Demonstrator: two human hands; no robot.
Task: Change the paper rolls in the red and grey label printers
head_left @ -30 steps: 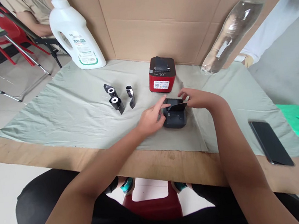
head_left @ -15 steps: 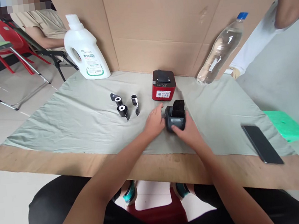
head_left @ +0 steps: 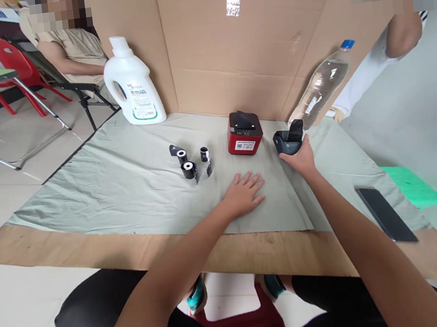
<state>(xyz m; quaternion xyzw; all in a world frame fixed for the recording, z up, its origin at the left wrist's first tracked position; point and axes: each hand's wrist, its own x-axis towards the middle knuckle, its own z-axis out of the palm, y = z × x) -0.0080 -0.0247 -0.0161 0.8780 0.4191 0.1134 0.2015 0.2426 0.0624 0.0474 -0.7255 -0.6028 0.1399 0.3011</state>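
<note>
My right hand (head_left: 300, 157) grips a small dark portable receipt printer (head_left: 286, 143) from its near right side, in front of the clear bottle. A strip of black paper sticks up from the printer's top. My left hand (head_left: 243, 195) lies flat on the grey-green cloth (head_left: 127, 196), fingers spread, holding nothing. Beyond it stands a red and black receipt printer (head_left: 244, 134) with a white label on its front and black paper at its top. Left of that are several small rolls of black paper (head_left: 188, 170), some with loose ends trailing.
A white detergent bottle (head_left: 135, 89) stands at the back left. Cardboard (head_left: 224, 51) walls the rear, with a clear water bottle (head_left: 322, 84) leaning there. A phone (head_left: 386, 213) lies at the right beside a green stool (head_left: 412, 185). Two people are beyond the table.
My right hand has carried the dark printer right and away from me, beside the red one. My left hand has come off its side and now rests flat on the cloth.
</note>
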